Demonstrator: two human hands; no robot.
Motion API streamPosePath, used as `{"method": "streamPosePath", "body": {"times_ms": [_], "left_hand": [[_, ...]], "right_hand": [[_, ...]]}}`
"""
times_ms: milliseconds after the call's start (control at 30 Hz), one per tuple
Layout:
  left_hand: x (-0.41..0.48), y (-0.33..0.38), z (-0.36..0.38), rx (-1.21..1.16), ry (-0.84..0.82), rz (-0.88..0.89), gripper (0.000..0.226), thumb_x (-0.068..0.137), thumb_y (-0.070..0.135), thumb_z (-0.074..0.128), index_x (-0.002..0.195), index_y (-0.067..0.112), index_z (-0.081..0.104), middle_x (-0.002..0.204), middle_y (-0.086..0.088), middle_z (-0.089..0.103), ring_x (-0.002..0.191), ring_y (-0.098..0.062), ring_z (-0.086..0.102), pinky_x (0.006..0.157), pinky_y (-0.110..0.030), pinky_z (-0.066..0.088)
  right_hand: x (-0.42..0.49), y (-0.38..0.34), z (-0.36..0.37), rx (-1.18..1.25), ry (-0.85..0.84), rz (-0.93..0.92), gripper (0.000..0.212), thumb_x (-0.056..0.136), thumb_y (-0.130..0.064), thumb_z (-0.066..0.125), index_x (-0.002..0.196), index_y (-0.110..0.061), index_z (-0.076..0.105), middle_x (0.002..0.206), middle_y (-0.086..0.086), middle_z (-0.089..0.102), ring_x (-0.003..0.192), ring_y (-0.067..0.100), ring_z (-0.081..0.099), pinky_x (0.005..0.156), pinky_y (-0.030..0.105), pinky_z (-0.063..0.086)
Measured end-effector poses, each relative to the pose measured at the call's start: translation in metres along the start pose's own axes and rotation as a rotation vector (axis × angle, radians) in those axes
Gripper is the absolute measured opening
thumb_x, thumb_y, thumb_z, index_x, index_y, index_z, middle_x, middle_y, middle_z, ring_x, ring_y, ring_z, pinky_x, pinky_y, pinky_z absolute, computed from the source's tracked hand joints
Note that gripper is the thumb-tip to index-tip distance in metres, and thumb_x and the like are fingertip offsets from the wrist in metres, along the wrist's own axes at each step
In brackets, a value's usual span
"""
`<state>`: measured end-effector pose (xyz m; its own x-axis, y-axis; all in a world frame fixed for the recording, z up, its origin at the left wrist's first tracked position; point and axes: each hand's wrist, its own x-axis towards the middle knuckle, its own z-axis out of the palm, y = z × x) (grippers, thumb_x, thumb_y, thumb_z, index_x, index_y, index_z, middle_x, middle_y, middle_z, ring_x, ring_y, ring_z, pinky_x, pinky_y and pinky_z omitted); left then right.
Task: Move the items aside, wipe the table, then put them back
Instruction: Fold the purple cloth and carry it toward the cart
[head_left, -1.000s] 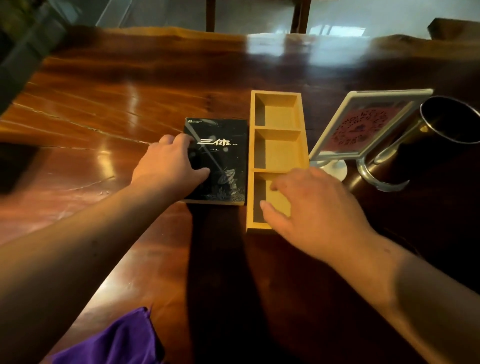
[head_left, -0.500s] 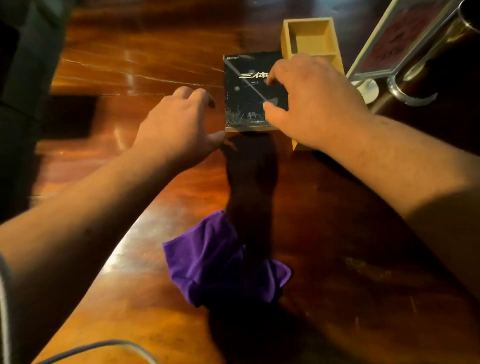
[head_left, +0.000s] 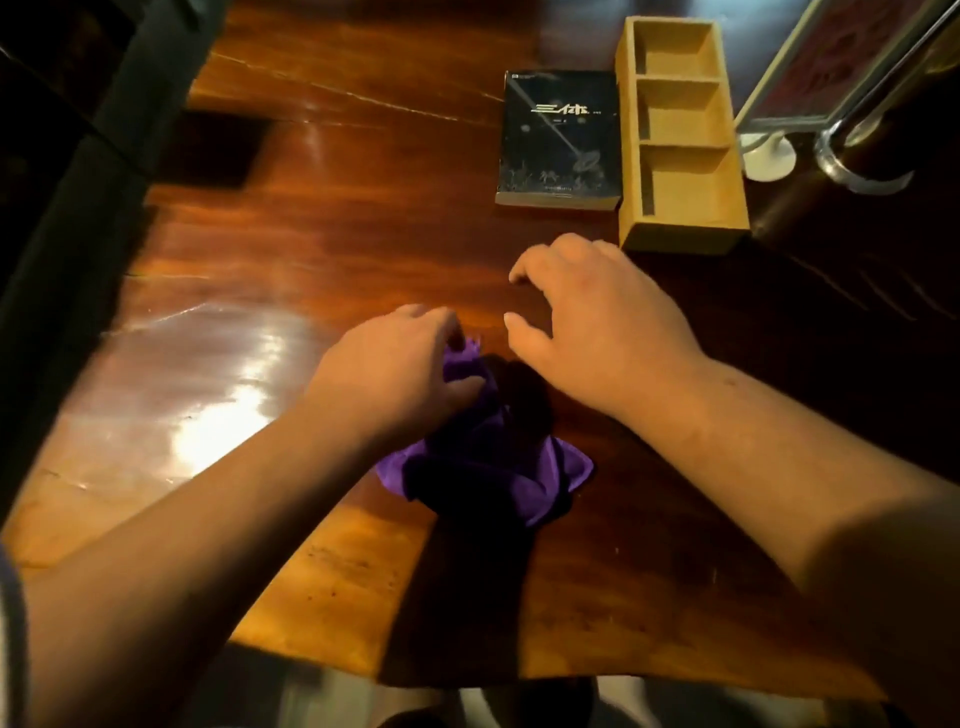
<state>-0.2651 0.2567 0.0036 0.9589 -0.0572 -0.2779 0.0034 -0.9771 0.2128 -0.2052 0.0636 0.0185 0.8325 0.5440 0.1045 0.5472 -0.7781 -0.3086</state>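
Head view shows a black paperback book (head_left: 561, 135) whose cover carries the white characters "三体" over a pale line drawing; the smaller print at its top corner and along its lower edge is too small to read. It lies flat on the glossy reddish-brown wooden table (head_left: 260, 234), well beyond both hands and a little past the right hand's fingertips. Touching the book's right side is a light wooden tray with three open compartments (head_left: 680, 130), its near end just ahead of the right hand (head_left: 597, 332). Farther right of that hand stand a white-framed sign on a round white foot (head_left: 769, 150), its reddish print blurred and unreadable, and a shiny metal cup (head_left: 872, 156) lying tilted beside it. A crumpled purple cloth (head_left: 498, 457) sits on the table between and beneath the two wrists. The left hand (head_left: 400, 364) grasps its far edge, fingers curled over the fabric and thumb pressed against it. The right hand hovers just beside the cloth, palm down, fingers loosely bent and spread, grasping nothing and apart from the book and tray.
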Motion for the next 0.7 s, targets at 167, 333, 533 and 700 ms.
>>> {"method": "streamPosePath", "body": {"times_ms": [167,333,533,700], "left_hand": [[-0.044,-0.008,0.037,0.021,-0.015,-0.086,0.048,0.079,0.062,0.069,0.11,0.027,0.061,0.109,-0.002,0.065,0.095,-0.027,0.065,0.074,-0.039,0.053],[-0.073,-0.008,0.063,-0.027,0.019,-0.15,0.06,0.079,0.057,0.077,0.126,0.027,0.056,0.119,-0.004,0.061,0.103,-0.027,0.064,0.08,-0.043,0.057],[-0.077,-0.008,0.08,-0.201,0.14,-0.261,0.069,0.085,0.048,0.076,0.14,0.025,0.043,0.122,-0.006,0.066,0.102,-0.029,0.068,0.081,-0.046,0.058],[-0.061,-0.025,0.079,-0.266,0.156,-0.435,0.068,0.091,0.046,0.069,0.149,0.021,0.042,0.122,-0.012,0.071,0.107,-0.038,0.068,0.088,-0.049,0.057]], "right_hand": [[-0.05,-0.016,0.026,0.01,-0.114,-0.024,0.035,0.09,-0.05,0.059,0.118,-0.029,0.057,0.107,-0.003,0.056,0.101,0.022,0.054,0.077,0.042,0.053],[-0.085,-0.037,0.054,-0.007,-0.202,-0.068,0.037,0.088,-0.051,0.061,0.116,-0.028,0.056,0.106,-0.002,0.056,0.099,0.024,0.056,0.074,0.042,0.052],[-0.106,-0.046,0.074,0.0,-0.274,-0.059,0.038,0.092,-0.049,0.061,0.124,-0.029,0.055,0.114,-0.003,0.059,0.103,0.021,0.057,0.077,0.041,0.054],[-0.114,-0.047,0.077,0.012,-0.255,-0.045,0.035,0.094,-0.048,0.06,0.123,-0.03,0.055,0.111,-0.005,0.062,0.098,0.017,0.057,0.074,0.036,0.054]]}}
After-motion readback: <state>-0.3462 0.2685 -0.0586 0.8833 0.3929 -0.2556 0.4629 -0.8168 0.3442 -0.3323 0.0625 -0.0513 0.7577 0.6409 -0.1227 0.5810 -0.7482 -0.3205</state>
